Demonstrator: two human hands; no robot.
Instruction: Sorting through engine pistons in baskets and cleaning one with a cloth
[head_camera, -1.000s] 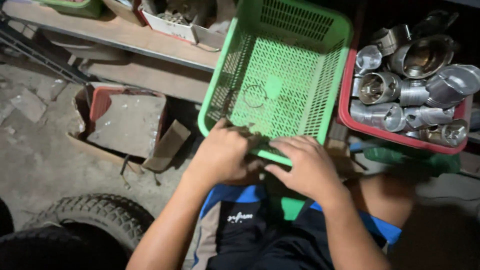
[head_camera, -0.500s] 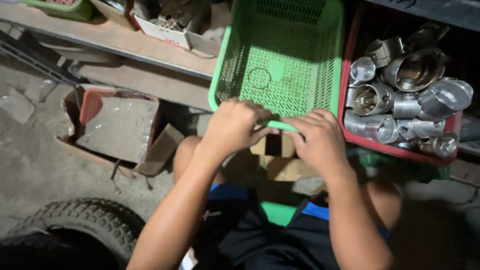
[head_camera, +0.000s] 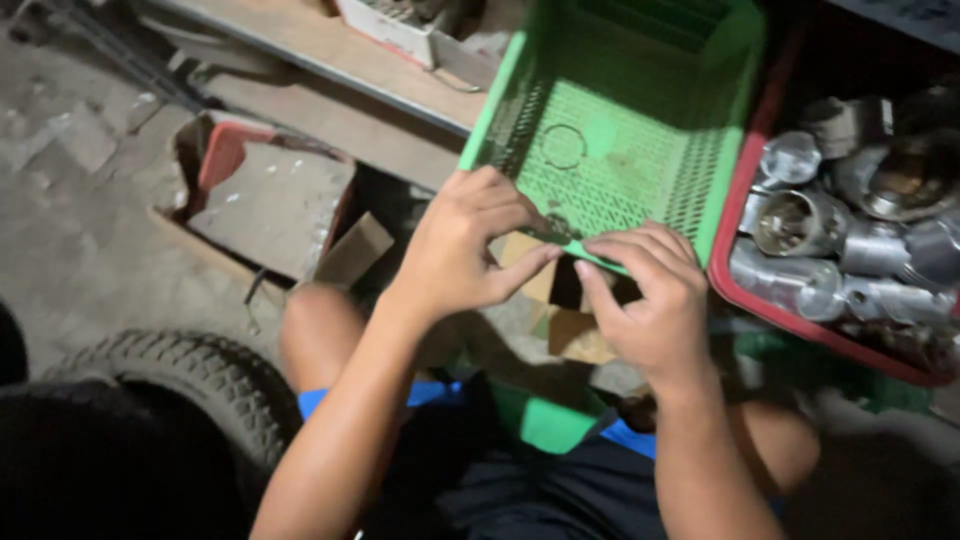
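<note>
Head camera looks down on our two hands meeting at the near rim of a green perforated plastic basket (head_camera: 640, 160). Our left hand (head_camera: 465, 245) is curled, fingers bent over the basket's near edge and thumb stretched toward the right, pinching at a small dark part (head_camera: 556, 230) that sits right on that rim. Our right hand (head_camera: 645, 295) is half closed too, fingertips on the rim just right of the same part; whether it actually grips the part we cannot tell (the piece is small and blurred). The basket is almost bare, with only a faint ring (head_camera: 563, 146) lying on its mesh floor, so as we judge it, little has gone into it yet. Just right of it, a red crate (head_camera: 760, 300) is heaped with metal cylindrical fittings (head_camera: 800, 222), apparently untouched bulk. Below our hands lie cardboard scraps (head_camera: 575, 335), and a tyre (head_camera: 190, 375) rests at the near left on the concrete floor.
</note>
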